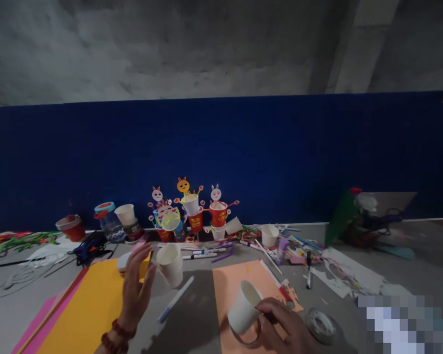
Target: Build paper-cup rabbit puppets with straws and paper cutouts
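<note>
My right hand (282, 322) pinches the rim of a white paper cup (242, 309), which tilts over a sheet of orange paper (231, 280). A ring-shaped edge shows just under the cup; what it belongs to is unclear. My left hand (137, 285), with red beads at the wrist, is raised with its fingers apart and holds nothing. Beside it stands another white paper cup (171, 268), seemingly a nested stack. A marker (176, 299) lies on the grey table between the hands. Yellow paper (92, 300) lies under my left hand.
Decorated cup figures (195, 221) with animal faces stand along the blue wall panel. Markers, a purple glue stick (281, 250), a white cup (269, 235) and paper scraps crowd the back right. A tape roll (320, 324) lies right of my right hand. Scissors-like dark tools (90, 248) lie at left.
</note>
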Tool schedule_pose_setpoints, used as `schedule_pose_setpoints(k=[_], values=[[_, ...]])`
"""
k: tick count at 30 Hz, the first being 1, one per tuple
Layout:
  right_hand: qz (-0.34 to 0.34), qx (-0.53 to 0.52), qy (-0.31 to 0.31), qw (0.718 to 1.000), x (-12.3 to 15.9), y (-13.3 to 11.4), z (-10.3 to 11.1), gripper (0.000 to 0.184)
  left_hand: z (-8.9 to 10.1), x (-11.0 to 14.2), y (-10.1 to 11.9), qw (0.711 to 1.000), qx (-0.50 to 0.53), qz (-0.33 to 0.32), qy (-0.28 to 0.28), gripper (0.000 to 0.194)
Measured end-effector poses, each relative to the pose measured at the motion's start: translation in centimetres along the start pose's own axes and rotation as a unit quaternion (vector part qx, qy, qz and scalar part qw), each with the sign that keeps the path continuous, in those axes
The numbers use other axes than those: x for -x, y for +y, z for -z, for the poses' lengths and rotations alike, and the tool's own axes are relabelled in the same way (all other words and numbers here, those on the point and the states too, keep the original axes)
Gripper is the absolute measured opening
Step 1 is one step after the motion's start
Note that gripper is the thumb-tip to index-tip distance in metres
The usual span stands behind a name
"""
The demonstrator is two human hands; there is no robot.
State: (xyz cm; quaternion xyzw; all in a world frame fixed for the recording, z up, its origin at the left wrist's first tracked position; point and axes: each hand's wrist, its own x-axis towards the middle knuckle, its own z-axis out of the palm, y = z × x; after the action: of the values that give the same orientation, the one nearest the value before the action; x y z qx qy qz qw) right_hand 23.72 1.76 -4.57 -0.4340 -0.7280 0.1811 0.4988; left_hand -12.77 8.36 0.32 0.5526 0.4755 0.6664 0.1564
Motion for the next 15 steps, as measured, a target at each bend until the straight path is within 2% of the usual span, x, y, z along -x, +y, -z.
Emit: schedule_pose_setpoints(k=[1, 2, 3, 4, 5, 6, 8, 9, 11, 13, 15], values=[[0.002, -0.001, -0.007, 1.000, 0.0, -0.1, -0.1, 0.014, 0.0, 1.1, 0.8, 0.999, -0.019, -0.028, -0.004, 0.039], [0.003, -0.003, -0.015, 1.000, 0.0, -0.2, -0.3, 0.013, -0.3, 2.4, 1.5, 0.993, -0.072, -0.085, -0.043, 0.039], [0.005, -0.007, -0.024, 1.000, -0.1, -0.4, -0.5, 0.013, -0.9, 3.7, 2.3, 0.980, -0.111, -0.121, -0.110, 0.045], [0.008, -0.010, -0.031, 0.999, -0.2, -0.7, -0.8, 0.014, -1.7, 5.0, 2.9, 0.964, -0.138, -0.116, -0.198, 0.056], [0.011, -0.014, -0.036, 0.999, -0.2, -0.9, -1.1, 0.014, -2.8, 6.2, 3.4, 0.944, -0.139, -0.089, -0.286, 0.074], [0.012, -0.018, -0.041, 0.999, -0.3, -1.1, -1.5, 0.014, -3.9, 7.3, 3.8, 0.929, -0.122, -0.055, -0.344, 0.091], [0.017, -0.025, -0.049, 0.998, -0.1, -1.4, -2.4, 0.014, -6.3, 9.0, 4.1, 0.903, -0.059, 0.044, -0.424, 0.106], [0.015, -0.027, -0.046, 0.998, 0.0, -1.4, -2.7, 0.014, -7.4, 9.7, 4.1, 0.890, -0.011, 0.109, -0.442, 0.100], [0.003, -0.028, -0.027, 0.999, 0.6, -1.2, -3.2, 0.018, -8.8, 10.6, 3.8, 0.877, 0.054, 0.180, -0.442, 0.078], [-0.012, -0.029, 0.007, 0.999, 1.2, -0.6, -2.8, 0.033, -9.3, 10.9, 3.4, 0.882, 0.082, 0.189, -0.423, 0.067], [-0.011, -0.018, 0.026, 0.999, 1.8, 0.2, -1.7, 0.042, -9.1, 10.7, 3.0, 0.901, 0.078, 0.168, -0.392, 0.065]])
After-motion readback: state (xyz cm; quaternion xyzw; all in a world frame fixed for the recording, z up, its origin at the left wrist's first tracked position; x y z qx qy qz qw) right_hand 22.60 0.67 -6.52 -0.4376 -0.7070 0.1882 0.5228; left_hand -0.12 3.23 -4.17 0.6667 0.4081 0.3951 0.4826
